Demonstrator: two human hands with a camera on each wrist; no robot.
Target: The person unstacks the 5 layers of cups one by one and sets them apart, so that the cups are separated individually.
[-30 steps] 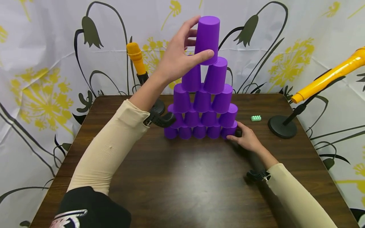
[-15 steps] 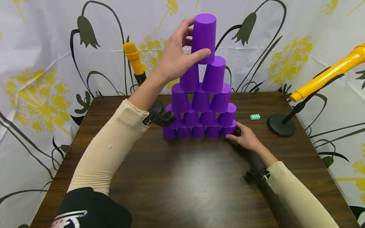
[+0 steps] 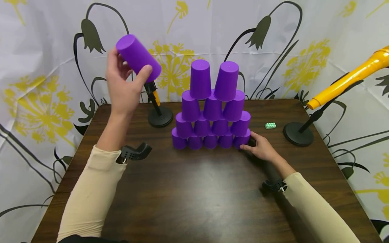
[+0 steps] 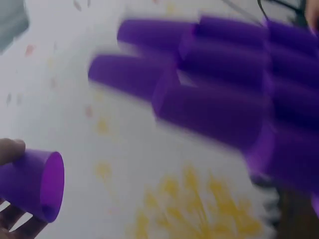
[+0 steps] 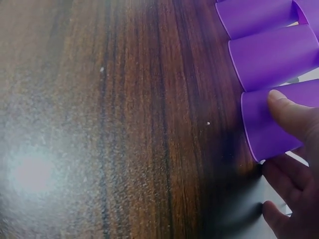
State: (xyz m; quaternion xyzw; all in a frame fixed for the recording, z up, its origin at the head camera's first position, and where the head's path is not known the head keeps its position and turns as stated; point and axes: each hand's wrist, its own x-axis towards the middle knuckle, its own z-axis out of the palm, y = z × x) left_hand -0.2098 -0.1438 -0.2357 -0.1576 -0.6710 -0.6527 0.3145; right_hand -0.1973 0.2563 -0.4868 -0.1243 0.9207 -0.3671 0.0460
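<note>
Though hidden in head view, cup mouth (image 4: pixel 52 185) in left-wrist view.

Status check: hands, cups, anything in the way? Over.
Left hand grips tilted cup, apart from stack. Right hand holds bottom right-end cup. Stack standing, two cups on top. Black stand behind tilted cup, head view.

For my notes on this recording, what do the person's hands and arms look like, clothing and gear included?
Both the left hand and the right hand are ungloved. The left sleeve and right sleeve are long, plain cream fabric. Each wrist has a curved black attachment; the left one shows small holes. Black cloth appears below the left sleeve.
</note>
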